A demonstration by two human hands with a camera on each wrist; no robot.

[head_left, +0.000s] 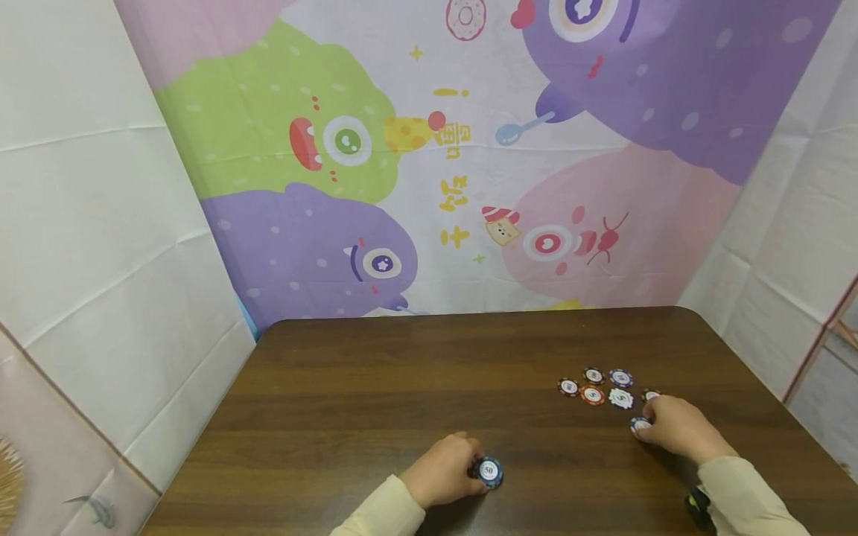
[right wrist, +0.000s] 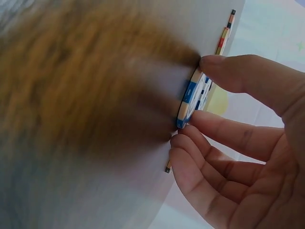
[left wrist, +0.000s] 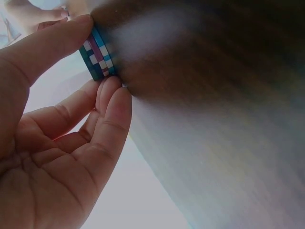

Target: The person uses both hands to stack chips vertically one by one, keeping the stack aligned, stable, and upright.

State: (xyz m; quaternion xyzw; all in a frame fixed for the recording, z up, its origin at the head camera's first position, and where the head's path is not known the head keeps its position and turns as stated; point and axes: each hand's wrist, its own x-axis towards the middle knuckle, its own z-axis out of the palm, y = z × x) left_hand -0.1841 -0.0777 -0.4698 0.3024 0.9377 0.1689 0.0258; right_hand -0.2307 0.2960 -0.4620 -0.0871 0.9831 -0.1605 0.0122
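Head view: at the brown wood-grained table point(head_left: 375, 380), the left hand point(head_left: 445, 470) grips a short stack of round chips topped by a blue "50" point(head_left: 490, 472), well left of the loose multicoloured round chips point(head_left: 593, 395). The right hand point(head_left: 685, 429), nearer these, pinches a round blue-and-white chip point(head_left: 640, 426) on their near side.

Left wrist view: thumb and fingertips span the stack's rim.

Right wrist view: thumb and fingers hold opposite edges.

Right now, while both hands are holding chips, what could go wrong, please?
The left fingers pinch the stack by its edges, so it might slide apart if the hold loosens. The right fingers, which pinch the blue chip, are very close to the dark chip and could nudge it out of place.
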